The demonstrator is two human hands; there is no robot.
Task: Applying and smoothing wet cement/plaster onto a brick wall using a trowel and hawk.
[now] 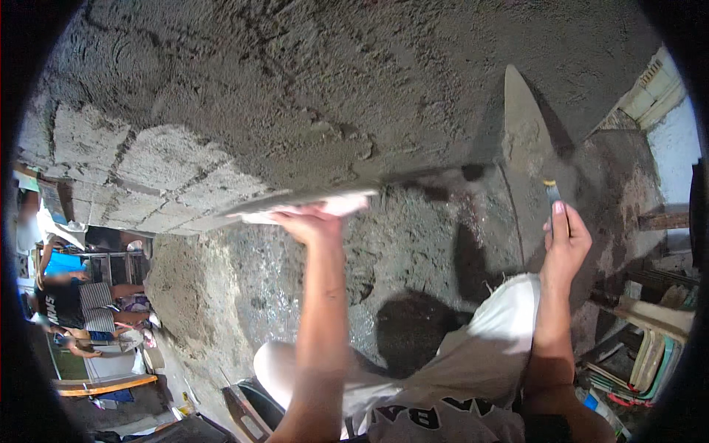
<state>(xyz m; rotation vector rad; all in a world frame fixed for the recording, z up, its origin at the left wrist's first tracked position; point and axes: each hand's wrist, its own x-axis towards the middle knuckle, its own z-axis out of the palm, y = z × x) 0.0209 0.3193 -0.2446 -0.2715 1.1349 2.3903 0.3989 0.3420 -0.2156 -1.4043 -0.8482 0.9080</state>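
My left hand (316,224), smeared by motion, is closed on a flat plastering float (353,202) with a pale pinkish back. The float is seen nearly edge-on, close to the foot of the wall (295,81); contact cannot be made out. Wet grey mortar covers most of that wall, while bare blocks (166,159) show at its lower left. In my right hand (567,238) is a pointed trowel (515,100), gripped by its handle, tip toward the wall. Grey mortar (526,144) lies on the trowel's blade, and its shadow falls on the plaster beside it.
Loose mortar (181,295) is heaped on the rough, wet floor to the left. A dark-rimmed container (258,402) stands by my left knee. Two or more people (81,303) are at the far left. Stacked frames (653,354) stand at the right.
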